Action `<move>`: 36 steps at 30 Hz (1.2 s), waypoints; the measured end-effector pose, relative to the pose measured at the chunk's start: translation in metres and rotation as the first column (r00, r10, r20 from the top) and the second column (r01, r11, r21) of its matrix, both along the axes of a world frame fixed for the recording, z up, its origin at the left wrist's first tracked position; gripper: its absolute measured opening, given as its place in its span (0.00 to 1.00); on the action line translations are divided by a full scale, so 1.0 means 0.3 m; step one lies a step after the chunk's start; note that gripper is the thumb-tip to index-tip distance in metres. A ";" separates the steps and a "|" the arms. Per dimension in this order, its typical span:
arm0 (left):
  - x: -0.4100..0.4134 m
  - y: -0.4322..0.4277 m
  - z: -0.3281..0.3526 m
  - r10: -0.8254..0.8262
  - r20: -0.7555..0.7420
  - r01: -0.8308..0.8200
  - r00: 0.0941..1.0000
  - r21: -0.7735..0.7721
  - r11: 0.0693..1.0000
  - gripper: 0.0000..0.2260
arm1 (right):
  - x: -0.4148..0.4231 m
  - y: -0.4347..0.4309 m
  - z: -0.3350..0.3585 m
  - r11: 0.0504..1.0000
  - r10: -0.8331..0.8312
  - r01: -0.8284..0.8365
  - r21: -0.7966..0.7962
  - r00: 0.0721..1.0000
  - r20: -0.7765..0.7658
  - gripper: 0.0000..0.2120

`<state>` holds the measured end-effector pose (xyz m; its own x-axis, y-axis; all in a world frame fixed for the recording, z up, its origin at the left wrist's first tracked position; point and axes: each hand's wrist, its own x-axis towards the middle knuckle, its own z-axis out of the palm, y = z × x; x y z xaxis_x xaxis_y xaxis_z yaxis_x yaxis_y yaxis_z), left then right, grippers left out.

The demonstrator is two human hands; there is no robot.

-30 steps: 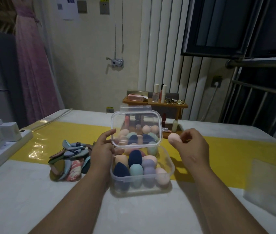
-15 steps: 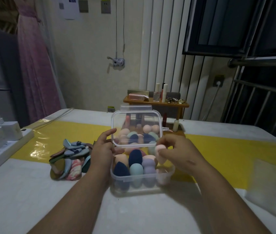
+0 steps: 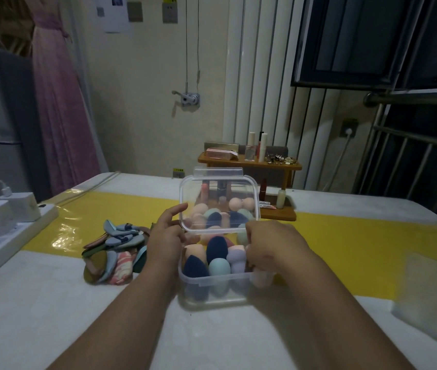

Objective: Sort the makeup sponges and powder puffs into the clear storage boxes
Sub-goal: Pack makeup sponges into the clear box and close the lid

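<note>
A clear storage box (image 3: pixel 212 293) stands in front of me, packed with upright makeup sponges: navy (image 3: pixel 217 248), teal (image 3: pixel 219 267), lilac (image 3: pixel 236 259) and peach (image 3: pixel 193 251). Its hinged lid (image 3: pixel 220 201) is up. My left hand (image 3: pixel 166 237) grips the lid's left edge. My right hand (image 3: pixel 270 245) is over the box's right side, with its fingers curled down among the sponges around a pink sponge that the hand hides. A pile of flat powder puffs (image 3: pixel 113 252) lies left of the box.
A white power strip with chargers (image 3: pixel 6 231) runs along the left table edge. A wooden shelf with cosmetics (image 3: pixel 249 162) stands behind the box. A blurred clear plastic thing (image 3: pixel 431 295) lies at the right. A yellow strip (image 3: pixel 345 236) crosses the table.
My right hand has carried the pink sponge from the right of the box leftward and down into it. My left hand has stayed on the lid.
</note>
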<state>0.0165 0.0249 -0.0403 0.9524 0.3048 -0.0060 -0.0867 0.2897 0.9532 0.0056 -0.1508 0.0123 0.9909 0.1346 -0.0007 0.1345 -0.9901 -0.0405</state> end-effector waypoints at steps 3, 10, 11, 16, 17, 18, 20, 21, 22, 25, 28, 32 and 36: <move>-0.007 -0.001 0.006 -0.009 0.006 0.009 1.000 -0.005 1.000 0.29 | 0.010 0.002 0.000 1.000 0.005 -0.006 -0.011 0.999 -0.053 0.11; -0.007 -0.010 0.009 0.011 0.003 -0.011 1.000 0.007 1.000 0.30 | 0.044 -0.053 -0.071 0.840 -0.094 0.082 0.537 0.996 -0.006 0.10; -0.008 -0.012 0.009 0.011 0.004 -0.011 1.000 0.006 1.000 0.29 | 0.046 -0.054 -0.076 0.805 -0.113 0.087 0.587 0.994 0.008 0.12; -0.012 -0.013 0.012 0.005 0.011 -0.005 1.000 0.001 1.000 0.29 | 0.055 -0.035 -0.076 0.879 -0.148 0.110 0.463 0.988 0.047 0.10; -0.014 -0.013 0.013 0.005 0.006 -0.005 1.000 -0.001 1.000 0.29 | 0.053 -0.027 -0.069 0.908 -0.147 0.113 0.404 0.988 0.055 0.08; -0.015 -0.012 0.013 0.003 0.004 -0.003 1.000 -0.003 1.000 0.29 | 0.050 -0.019 -0.058 0.934 -0.142 0.115 0.337 0.988 0.057 0.07; -0.013 -0.011 0.011 0.000 0.003 0.000 1.000 -0.003 1.000 0.29 | 0.038 -0.005 -0.034 0.975 -0.124 0.113 0.193 0.991 0.043 0.05; -0.011 -0.011 0.009 0.000 0.003 0.000 1.000 0.000 1.000 0.29 | 0.034 -0.003 -0.027 0.982 -0.120 0.115 0.152 0.992 0.028 0.06; -0.009 -0.010 0.008 -0.001 0.003 0.001 1.000 0.002 1.000 0.29 | 0.033 -0.003 -0.025 0.983 -0.122 0.119 0.141 0.992 0.014 0.06; -0.004 -0.009 0.006 -0.003 0.001 0.003 1.000 0.000 1.000 0.29 | 0.035 -0.006 -0.039 0.974 -0.135 0.135 0.183 0.991 -0.011 0.06; -0.009 -0.009 0.010 -0.004 0.004 0.004 1.000 -0.003 1.000 0.29 | 0.043 -0.002 -0.035 0.972 -0.158 0.156 0.176 0.987 0.001 0.08; -0.021 -0.008 0.017 -0.018 0.012 0.018 1.000 -0.007 1.000 0.29 | 0.054 0.010 -0.025 0.982 -0.169 0.170 0.085 0.985 -0.012 0.09; -0.023 -0.008 0.017 -0.023 0.019 0.023 1.000 -0.006 1.000 0.28 | 0.052 0.021 -0.030 0.985 -0.173 0.173 -0.008 0.985 0.031 0.10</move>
